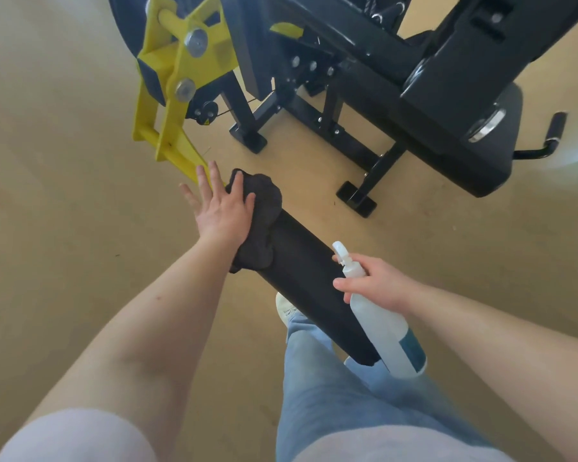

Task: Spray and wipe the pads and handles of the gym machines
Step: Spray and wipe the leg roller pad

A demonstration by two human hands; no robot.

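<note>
Black roller pad (314, 291): it runs from mid-frame down towards the lower right, and its upper end meets the yellow arm (177, 95) of the machine.
Cloth (257, 225): dark and bunched, lying over the upper end of the roller pad, just below the yellow arm.
Left hand (222, 208): I see the fingers spread wide and the palm pressing the cloth down onto the roller pad. Two fingertips reach past the cloth onto the yellow arm.
Right hand (377, 281): curled round the neck of the spray bottle (381, 318), which hangs just beside the lower half of the roller pad with its nozzle uppermost.
Done: I judge the wiping of this roller pad to be under way at its top end. I cannot tell whether it has been sprayed, as no wetness shows.
Left here: the lower stretch, towards the bottom right, lies bare of cloth.
Left elsewhere: the seat pad (464, 135) at the right and the handle (554, 128) at the far right edge are well apart from both hands.
Overall: by my reckoning, most of the job lies ahead.
</note>
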